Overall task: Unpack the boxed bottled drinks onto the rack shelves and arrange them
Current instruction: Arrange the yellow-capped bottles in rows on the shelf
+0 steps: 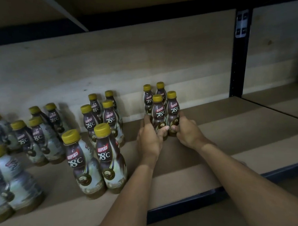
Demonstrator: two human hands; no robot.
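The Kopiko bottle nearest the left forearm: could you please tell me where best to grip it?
Probably round the narrow neck below its yellow cap, from the front right: the bottle stands upright, a neighbour crowds its left, and the body widens downward.

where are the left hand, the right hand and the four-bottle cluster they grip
left hand (149, 137): head view, back of the hand
right hand (188, 133): head view, back of the hand
four-bottle cluster (160, 112): head view, front left bottle's label
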